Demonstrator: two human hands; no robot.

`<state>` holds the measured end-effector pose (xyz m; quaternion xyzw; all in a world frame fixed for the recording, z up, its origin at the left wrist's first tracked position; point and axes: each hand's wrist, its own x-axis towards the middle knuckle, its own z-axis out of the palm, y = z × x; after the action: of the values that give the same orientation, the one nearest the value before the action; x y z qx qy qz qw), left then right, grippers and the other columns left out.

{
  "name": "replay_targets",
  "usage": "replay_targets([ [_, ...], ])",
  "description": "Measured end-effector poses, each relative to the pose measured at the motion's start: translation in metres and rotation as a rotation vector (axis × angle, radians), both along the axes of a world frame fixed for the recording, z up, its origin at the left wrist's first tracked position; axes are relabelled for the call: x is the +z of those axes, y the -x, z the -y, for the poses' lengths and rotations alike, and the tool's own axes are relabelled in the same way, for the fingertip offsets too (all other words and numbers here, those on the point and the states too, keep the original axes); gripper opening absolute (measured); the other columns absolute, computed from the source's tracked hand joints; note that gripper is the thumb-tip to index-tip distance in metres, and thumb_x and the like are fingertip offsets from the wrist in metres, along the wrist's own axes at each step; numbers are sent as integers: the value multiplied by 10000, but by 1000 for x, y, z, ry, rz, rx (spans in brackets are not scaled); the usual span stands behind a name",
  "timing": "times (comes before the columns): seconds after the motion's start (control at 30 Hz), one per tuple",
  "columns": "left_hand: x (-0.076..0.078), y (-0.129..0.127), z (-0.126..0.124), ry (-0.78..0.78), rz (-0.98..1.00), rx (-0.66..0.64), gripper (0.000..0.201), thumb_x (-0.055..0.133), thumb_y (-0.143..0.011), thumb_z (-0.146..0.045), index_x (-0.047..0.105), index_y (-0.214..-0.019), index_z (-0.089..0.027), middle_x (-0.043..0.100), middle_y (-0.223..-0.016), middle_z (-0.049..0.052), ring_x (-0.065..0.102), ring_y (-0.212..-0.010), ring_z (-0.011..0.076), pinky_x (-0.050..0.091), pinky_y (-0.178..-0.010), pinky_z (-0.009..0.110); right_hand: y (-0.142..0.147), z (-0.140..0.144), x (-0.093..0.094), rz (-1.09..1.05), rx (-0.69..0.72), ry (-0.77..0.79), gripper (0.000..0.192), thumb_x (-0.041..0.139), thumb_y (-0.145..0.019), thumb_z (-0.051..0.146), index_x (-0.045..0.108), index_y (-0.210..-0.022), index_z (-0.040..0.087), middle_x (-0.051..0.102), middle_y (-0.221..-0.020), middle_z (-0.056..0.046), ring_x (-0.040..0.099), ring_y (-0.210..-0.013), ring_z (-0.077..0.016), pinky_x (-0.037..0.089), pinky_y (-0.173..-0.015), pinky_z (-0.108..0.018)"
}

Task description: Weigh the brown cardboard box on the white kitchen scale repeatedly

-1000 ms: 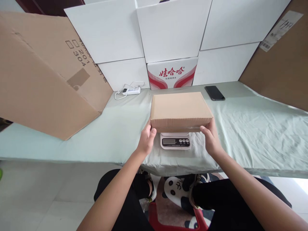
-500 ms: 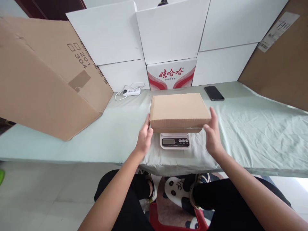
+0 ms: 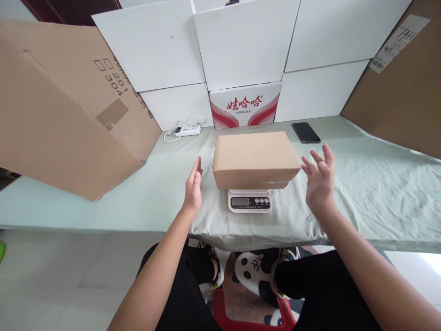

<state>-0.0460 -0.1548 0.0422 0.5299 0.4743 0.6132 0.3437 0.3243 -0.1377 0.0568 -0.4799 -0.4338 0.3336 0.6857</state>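
Note:
A closed brown cardboard box [image 3: 255, 154] rests on a white digital kitchen scale [image 3: 250, 210], covering its weighing plate. The scale's small display and its buttons show below the box's front edge; I cannot make out any digits. My left hand [image 3: 194, 187] is held up to the left of the box, apart from it, with fingers stretched out and nothing in them. On the other side my right hand [image 3: 320, 179] hovers by the box's right front corner, fingers spread and holding nothing.
Behind the box stand white cartons [image 3: 244, 46] and a red-and-white printed carton [image 3: 246, 105]. A black phone [image 3: 306, 133] and a white device with a cable [image 3: 188, 130] lie on the green-clothed table [image 3: 138, 202]. Large brown cardboard [image 3: 69, 105] flanks the left, more [image 3: 396, 101] the right.
Both hands have let go of the cardboard box and moved outward, the left hand to the left and the right hand to the right. The box stays on the scale.

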Motion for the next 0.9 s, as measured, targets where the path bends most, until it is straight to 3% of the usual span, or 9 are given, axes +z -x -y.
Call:
replay_targets([
  [0.17,0,-12,6,36,-70,-118,894,479,-1035,-878,588,-1688,-276,462,-1870,91,338,-1795,354,272,-1491,533,17,5,-1,58,154,31,686,621,-949,730,603,-1571,441,624,-1704,-75,589,-1598,-443,412,-1344,-761],
  [0.27,2,-23,8,24,-53,-189,832,451,-1053,-866,684,-1600,-283,600,-1776,93,411,-1761,367,324,-1471,538,27,11,2,64,254,11,662,588,-992,753,642,-1548,398,655,-1698,-59,559,-1629,-437,473,-1331,-713],
  [0.4,5,-33,10,17,-6,-216,804,447,-1059,-864,750,-1515,-274,731,-1637,111,506,-1701,380,407,-1425,545,39,15,5,45,263,-24,659,516,-1032,752,611,-1582,402,615,-1750,-15,486,-1700,-412,496,-1345,-660],
  [0.53,5,-36,10,14,20,-203,797,458,-1062,-857,751,-1504,-262,731,-1635,120,528,-1685,375,412,-1419,531,45,15,2,78,285,-5,668,597,-1012,703,560,-1616,420,594,-1770,-1,486,-1700,-406,477,-1369,-665],
  [0.7,4,-38,-1,-6,36,-163,855,479,-1032,-891,712,-1545,-248,708,-1660,134,522,-1690,385,419,-1415,532,53,9,10,98,318,-7,805,731,-932,627,501,-1659,369,626,-1731,-61,536,-1650,-416,463,-1380,-673],
  [0.9,18,-53,-46,-59,64,-206,886,458,-1015,-921,671,-1595,-286,593,-1784,70,387,-1775,345,334,-1470,477,59,-34,34,201,161,-200,846,759,-884,716,570,-1616,335,623,-1707,-94,460,-1698,-422,346,-1455,-652],
])
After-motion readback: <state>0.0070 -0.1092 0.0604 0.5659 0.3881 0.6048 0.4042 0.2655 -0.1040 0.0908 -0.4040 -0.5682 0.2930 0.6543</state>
